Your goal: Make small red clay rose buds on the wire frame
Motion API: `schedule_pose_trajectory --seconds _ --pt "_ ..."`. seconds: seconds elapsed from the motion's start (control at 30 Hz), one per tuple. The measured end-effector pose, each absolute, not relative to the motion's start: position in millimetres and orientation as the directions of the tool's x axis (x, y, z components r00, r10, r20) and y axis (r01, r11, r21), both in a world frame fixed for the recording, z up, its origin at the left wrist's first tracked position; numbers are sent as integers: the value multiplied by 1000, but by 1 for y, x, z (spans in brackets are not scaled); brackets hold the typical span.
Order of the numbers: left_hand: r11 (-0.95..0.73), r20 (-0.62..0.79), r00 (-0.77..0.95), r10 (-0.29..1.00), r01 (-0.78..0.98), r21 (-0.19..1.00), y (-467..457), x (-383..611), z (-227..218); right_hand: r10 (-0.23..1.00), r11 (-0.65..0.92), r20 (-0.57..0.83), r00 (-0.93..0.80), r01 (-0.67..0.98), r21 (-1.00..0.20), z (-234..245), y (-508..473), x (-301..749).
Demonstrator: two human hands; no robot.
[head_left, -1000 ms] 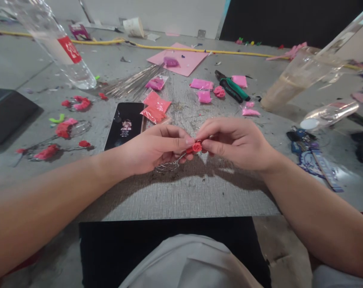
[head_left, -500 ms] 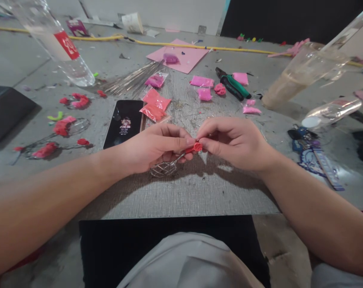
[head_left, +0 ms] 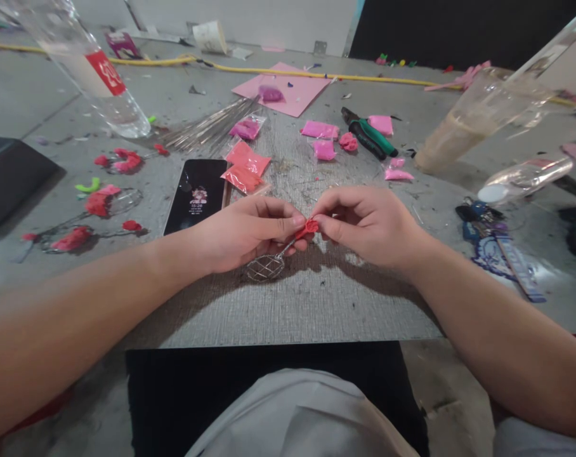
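My left hand (head_left: pixel 257 230) is closed around a small racket-shaped wire piece, its oval mesh head (head_left: pixel 266 267) hanging below the fingers. A lump of soft red clay (head_left: pixel 311 226) with a ruffled end sits at the top of the wire stem, between my two hands. With thumb and forefinger, my right hand (head_left: pixel 364 223) pinches the right edge of this clay. Similar wire pieces bearing red clay, one with a red lump (head_left: pixel 73 238), lie on the table to the left. The fingertips partly hide the stem.
A phone (head_left: pixel 193 198) lies beside my left hand, near red clay packets (head_left: pixel 248 157). Beyond are pink packets (head_left: pixel 319 129), green-handled pliers (head_left: pixel 371 134) and wire rods (head_left: pixel 207 127). A water bottle (head_left: pixel 121 105) stands left; a cup (head_left: pixel 452 136) and keys (head_left: pixel 481 212) are right.
The red clay and wire piece have turned slightly, and the mesh head has shifted a little right and shows more fully. Both hands stay in nearly the same place.
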State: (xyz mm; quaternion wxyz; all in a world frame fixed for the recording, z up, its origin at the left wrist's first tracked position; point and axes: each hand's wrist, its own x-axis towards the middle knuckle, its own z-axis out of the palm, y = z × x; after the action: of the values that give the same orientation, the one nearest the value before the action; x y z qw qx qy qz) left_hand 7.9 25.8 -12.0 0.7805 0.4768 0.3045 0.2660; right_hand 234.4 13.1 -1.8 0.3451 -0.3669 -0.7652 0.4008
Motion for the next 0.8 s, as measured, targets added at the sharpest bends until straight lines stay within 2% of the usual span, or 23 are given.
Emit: schedule_pose_trajectory --seconds 0.17,0.37,0.47,0.63,0.8 --pt "403 -255 622 740 -107 909 29 6 -12 879 374 230 -418 305 -876 -6 18 235" --pt "371 -276 592 757 -42 928 30 5 -13 840 401 261 -476 221 -889 -11 25 238" --pt "356 -269 600 754 -28 934 30 4 -13 847 398 254 -468 239 -886 -10 24 238" --pt "239 -207 599 774 28 971 28 5 -10 858 379 221 -463 280 -882 -8 22 237" --pt "230 -224 592 774 67 971 29 6 -9 843 423 241 -480 316 -849 -8 23 238"
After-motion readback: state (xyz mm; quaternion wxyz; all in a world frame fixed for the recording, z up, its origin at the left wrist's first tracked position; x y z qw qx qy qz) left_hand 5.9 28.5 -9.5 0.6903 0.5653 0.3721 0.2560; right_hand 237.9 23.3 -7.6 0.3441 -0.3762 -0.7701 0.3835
